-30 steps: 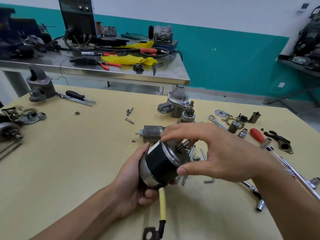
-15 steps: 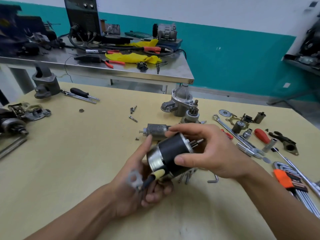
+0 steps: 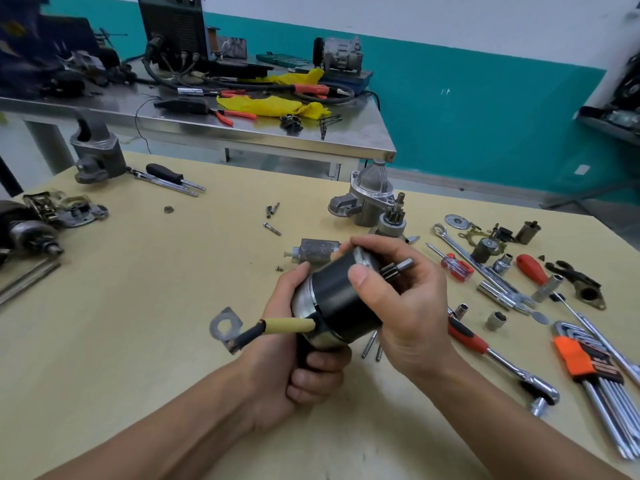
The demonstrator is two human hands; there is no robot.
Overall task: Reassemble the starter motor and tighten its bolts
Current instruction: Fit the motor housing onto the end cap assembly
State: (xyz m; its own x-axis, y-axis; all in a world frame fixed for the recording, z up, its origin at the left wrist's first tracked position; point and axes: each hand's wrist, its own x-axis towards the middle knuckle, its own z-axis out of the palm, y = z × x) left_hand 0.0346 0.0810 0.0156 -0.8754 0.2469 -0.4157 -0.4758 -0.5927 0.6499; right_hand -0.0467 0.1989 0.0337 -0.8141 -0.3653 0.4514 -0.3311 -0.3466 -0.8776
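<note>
Motor body [image 3: 341, 299]: smooth black cylinder with steel end rims, held above the counter [image 3: 138, 306]
Left hand [image 3: 294, 348]: fingers curled under its rear
Right hand [image 3: 405, 303]: thumb and fingers clasping its front, by the toothed shaft [image 3: 398, 266]

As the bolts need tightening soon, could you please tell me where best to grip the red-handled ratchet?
Probably the red handle of the ratchet, from above with the right hand: it lies flat on the table, handle end nearest that hand.

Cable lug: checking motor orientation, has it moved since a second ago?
Yes: the lug swung from toward me to leftward over the table, away from the ratchet.
</note>
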